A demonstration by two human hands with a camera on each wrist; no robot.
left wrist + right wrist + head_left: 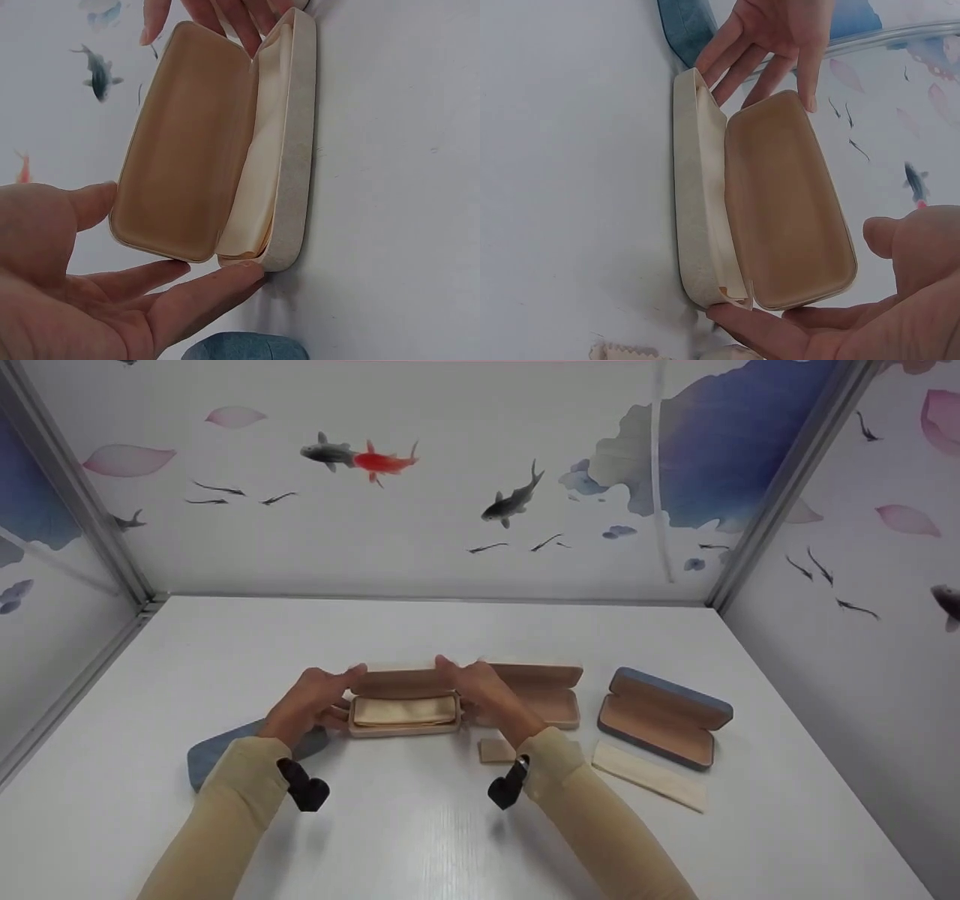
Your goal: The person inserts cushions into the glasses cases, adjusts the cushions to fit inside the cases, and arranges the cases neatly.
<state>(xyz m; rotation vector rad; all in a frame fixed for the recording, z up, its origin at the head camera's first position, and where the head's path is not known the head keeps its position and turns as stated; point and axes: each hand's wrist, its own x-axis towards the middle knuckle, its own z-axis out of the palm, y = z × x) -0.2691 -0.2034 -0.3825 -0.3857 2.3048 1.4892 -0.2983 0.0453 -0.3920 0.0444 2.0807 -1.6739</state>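
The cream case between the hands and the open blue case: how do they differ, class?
The cream case holds a folded pale cloth; the blue case shows nothing inside. In the head view, the cream case sits nearly square; the blue case slants. Both stand open, with brownish interiors.

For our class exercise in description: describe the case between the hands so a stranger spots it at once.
On the white table, find the left hand and right hand. Between them is a pale open case. Unlike the second pale case and open blue case to its right, it shows a folded cloth inside.
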